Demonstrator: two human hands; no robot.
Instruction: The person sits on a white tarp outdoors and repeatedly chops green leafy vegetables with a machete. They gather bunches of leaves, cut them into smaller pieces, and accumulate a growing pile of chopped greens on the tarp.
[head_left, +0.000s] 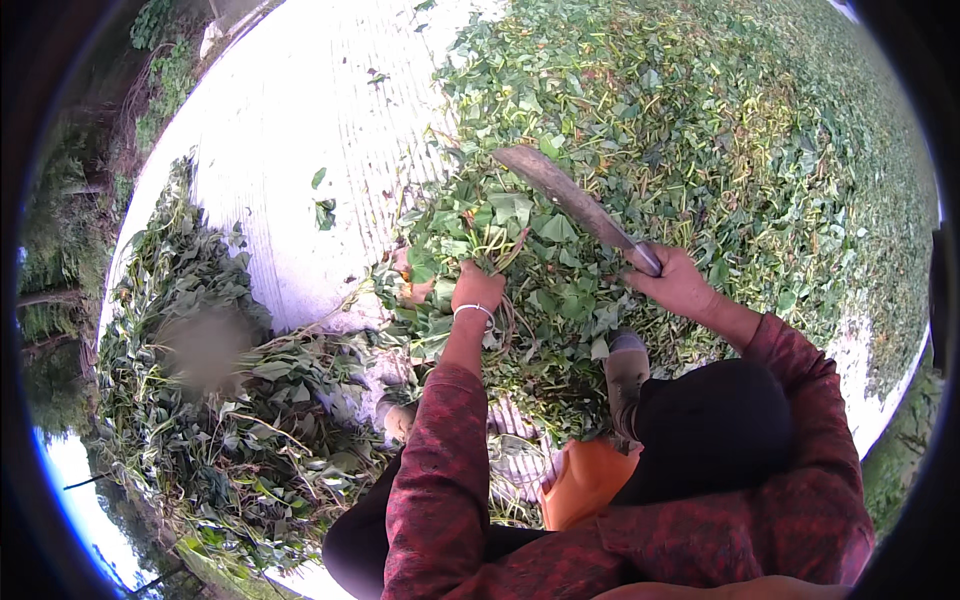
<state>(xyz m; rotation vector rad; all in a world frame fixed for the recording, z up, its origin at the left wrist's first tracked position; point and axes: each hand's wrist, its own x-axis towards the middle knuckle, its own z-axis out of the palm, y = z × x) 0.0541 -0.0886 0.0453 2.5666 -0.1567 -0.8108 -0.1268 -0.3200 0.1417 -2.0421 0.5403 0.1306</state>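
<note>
My left hand (478, 291), with a white band at the wrist, is closed around a bunch of leafy green vines (499, 236). Stems and leaves stick out beyond the fist, and thin stems trail below it. In my right hand (679, 281) is a machete (566, 196), gripped at its handle. Its broad, worn blade slants up and left, over chopped greenery and above the vine bunch. Whether the blade touches any leaves, I cannot tell.
Chopped leaves and stems (697, 127) spread widely ahead and right. A heap of uncut vines (217, 420) lies left, partly behind a blurred spot. Pale ridged concrete (300, 120) shows at upper left. An orange plastic object (589, 480) sits between my legs, near my shoe (627, 375).
</note>
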